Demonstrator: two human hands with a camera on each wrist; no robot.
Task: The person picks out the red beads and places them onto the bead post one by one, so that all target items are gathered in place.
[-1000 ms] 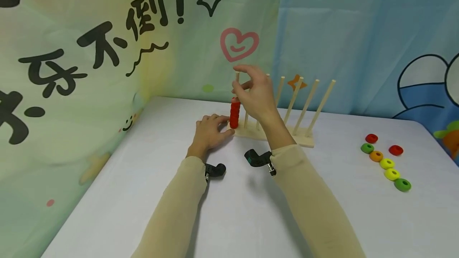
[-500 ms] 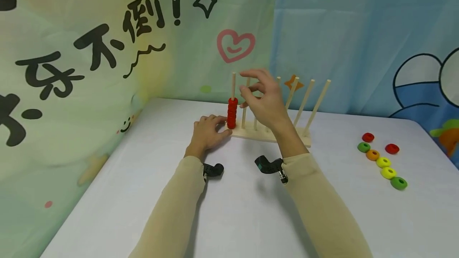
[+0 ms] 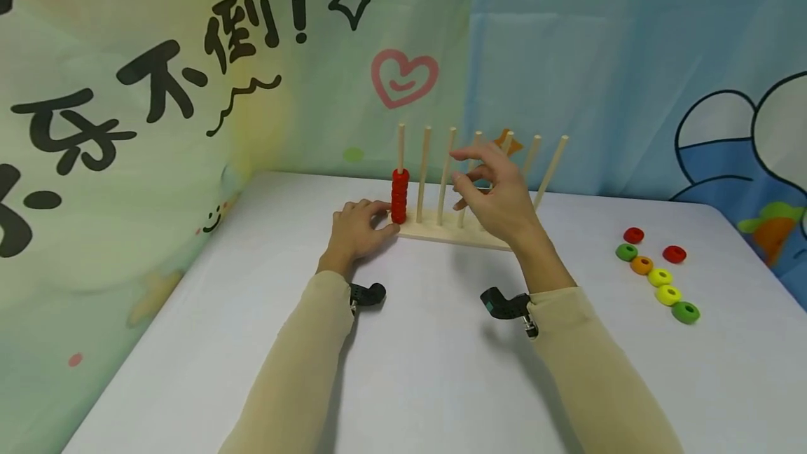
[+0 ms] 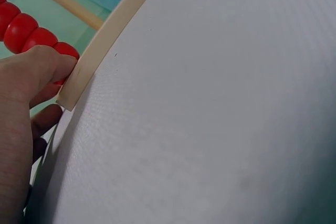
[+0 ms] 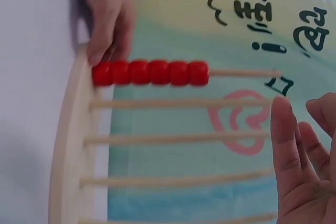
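A wooden peg stand (image 3: 450, 232) with several upright pegs stands toward the back of the table. Its leftmost peg carries a stack of several red beads (image 3: 399, 196), and bare peg shows above them. My left hand (image 3: 359, 231) holds the left end of the stand's base, with the thumb beside the lowest bead in the left wrist view. Above the base, my right hand (image 3: 497, 195) is raised in front of the right-hand pegs and partly hides them. Its fingers are loosely bent with nothing between them, near the peg tops in the right wrist view.
Loose beads lie on the right of the white table (image 3: 435, 370): two red, one orange (image 3: 642, 265), two yellow (image 3: 668, 295) and two green (image 3: 686, 312). A printed cloth backdrop (image 3: 542, 40) hangs behind the table and along its left side.
My right hand has moved away from the leftmost peg to the right, uncovering the red stack and the pegs beside it. The left hand has stayed at the stand's end.
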